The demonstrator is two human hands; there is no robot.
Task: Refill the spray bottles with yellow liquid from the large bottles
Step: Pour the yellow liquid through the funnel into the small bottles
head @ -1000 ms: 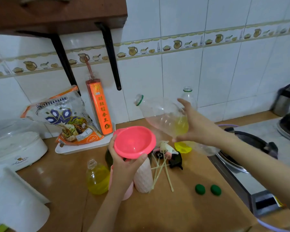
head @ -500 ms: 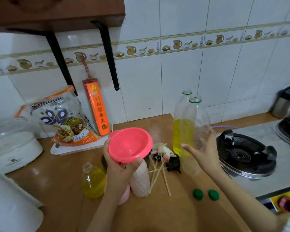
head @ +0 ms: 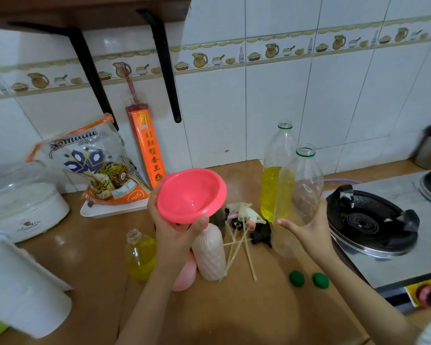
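Left hand [head: 178, 235]: fingers and thumb curl around the rim of the pink funnel [head: 191, 195], holding it tilted above the pale pink bottle [head: 209, 252].
Right hand [head: 309, 231]: fingers wrap the back of the near large bottle [head: 296, 195], thumb across its front; the bottle stands upright, uncapped, almost drained.
Second large bottle [head: 275, 175]: just behind those fingers, half full of yellow liquid.
Small clear bottle [head: 140, 256]: left of the left wrist, yellow liquid inside.
Spray heads [head: 244, 216]: between both hands.
Green caps [head: 308, 279]: on the counter [head: 97, 270], below the right hand.
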